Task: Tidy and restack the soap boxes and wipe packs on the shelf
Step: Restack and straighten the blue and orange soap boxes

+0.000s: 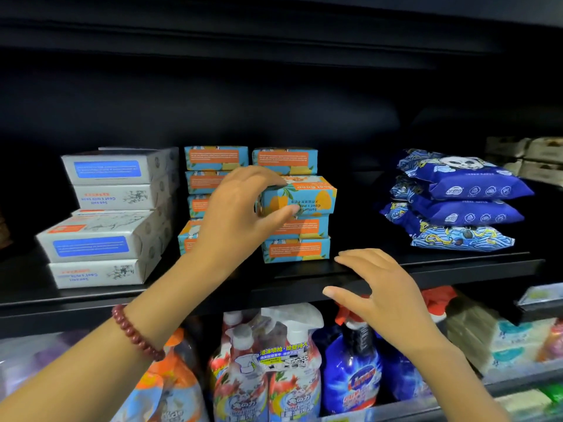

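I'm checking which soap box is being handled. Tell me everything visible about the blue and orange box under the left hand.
The soap box is a small rectangular carton, seemingly printed card: blue with orange and yellow fruit motifs, its lettering upside down. It lies flat on the front stack of matching boxes, jutting slightly forward and right. The left hand pinches its left end, fingers on top, thumb on the front.
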`<state>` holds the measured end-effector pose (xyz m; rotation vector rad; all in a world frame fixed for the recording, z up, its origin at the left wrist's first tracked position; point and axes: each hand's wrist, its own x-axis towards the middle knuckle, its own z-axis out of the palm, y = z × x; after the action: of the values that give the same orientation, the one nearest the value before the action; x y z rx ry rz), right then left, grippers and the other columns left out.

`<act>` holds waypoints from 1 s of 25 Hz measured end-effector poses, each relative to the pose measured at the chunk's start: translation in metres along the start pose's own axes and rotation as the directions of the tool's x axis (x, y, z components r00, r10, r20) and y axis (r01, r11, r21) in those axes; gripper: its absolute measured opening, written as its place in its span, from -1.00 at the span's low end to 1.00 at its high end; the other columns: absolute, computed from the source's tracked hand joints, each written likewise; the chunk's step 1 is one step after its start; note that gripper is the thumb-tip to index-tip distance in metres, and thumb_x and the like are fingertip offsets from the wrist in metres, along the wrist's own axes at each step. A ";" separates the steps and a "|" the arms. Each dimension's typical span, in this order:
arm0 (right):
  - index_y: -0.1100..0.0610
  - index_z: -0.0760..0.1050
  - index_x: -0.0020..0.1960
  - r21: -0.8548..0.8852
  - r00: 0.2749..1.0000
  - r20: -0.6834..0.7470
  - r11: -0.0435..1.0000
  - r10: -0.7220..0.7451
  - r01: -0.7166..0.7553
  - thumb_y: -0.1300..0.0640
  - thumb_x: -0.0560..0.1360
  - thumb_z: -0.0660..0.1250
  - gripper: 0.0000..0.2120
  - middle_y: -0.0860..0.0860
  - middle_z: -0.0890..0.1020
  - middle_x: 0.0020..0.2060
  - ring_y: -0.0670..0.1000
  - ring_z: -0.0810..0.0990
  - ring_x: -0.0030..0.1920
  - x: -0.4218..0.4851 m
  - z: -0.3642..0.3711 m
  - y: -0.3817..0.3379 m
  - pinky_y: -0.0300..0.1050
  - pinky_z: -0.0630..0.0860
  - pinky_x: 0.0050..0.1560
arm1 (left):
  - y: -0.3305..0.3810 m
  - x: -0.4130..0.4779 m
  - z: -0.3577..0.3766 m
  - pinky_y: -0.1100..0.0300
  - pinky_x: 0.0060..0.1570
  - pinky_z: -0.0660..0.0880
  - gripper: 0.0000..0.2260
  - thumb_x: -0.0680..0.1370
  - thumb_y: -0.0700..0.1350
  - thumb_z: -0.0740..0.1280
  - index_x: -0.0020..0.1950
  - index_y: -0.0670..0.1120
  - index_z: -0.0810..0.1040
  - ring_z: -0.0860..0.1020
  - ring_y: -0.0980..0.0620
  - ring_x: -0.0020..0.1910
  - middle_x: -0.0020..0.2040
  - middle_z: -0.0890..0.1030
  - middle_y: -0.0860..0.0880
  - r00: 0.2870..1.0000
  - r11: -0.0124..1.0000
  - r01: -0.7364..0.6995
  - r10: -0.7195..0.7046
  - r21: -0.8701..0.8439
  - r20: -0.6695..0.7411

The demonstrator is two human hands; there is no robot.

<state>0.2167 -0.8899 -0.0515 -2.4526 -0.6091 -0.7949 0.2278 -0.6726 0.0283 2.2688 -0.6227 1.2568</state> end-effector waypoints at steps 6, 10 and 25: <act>0.07 0.56 0.17 -0.004 1.000 -0.031 1.000 -0.003 0.003 -0.33 0.31 0.22 -0.38 -0.09 0.57 0.13 -0.09 0.47 0.19 -0.001 0.000 -0.001 -0.27 0.32 0.11 | 0.000 0.001 0.004 0.26 0.13 0.37 -0.67 0.45 -0.03 0.45 0.14 -0.15 0.58 0.51 0.04 0.15 0.11 0.61 -0.04 0.999 0.999 0.049 -0.049 -0.002 0.023; 0.06 0.54 0.20 0.010 1.000 -0.004 1.000 -0.013 0.013 -0.23 0.35 0.35 -0.47 -0.11 0.55 0.15 -0.12 0.43 0.21 -0.002 0.000 0.000 -0.34 0.28 0.16 | 0.002 -0.004 0.001 0.27 0.17 0.31 -0.63 0.46 0.00 0.43 0.21 -0.12 0.54 0.48 0.03 0.21 0.18 0.58 -0.04 0.997 0.996 0.059 -0.062 0.063 0.050; 0.17 0.40 0.33 0.111 0.924 0.160 0.937 -0.346 0.332 0.09 0.52 0.32 -0.59 0.07 0.48 0.27 0.04 0.39 0.29 0.080 0.045 -0.130 -0.20 0.26 0.25 | -0.036 -0.113 -0.066 0.15 -0.15 0.53 -0.60 0.40 0.24 0.29 -0.11 -0.08 0.67 0.61 0.03 -0.10 -0.13 0.67 0.06 0.962 0.960 0.186 -0.220 0.208 0.159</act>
<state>0.2230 -0.7422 0.0066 -2.3893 -1.1353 -0.6646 0.1520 -0.5867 -0.0442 2.5519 -0.3277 1.0584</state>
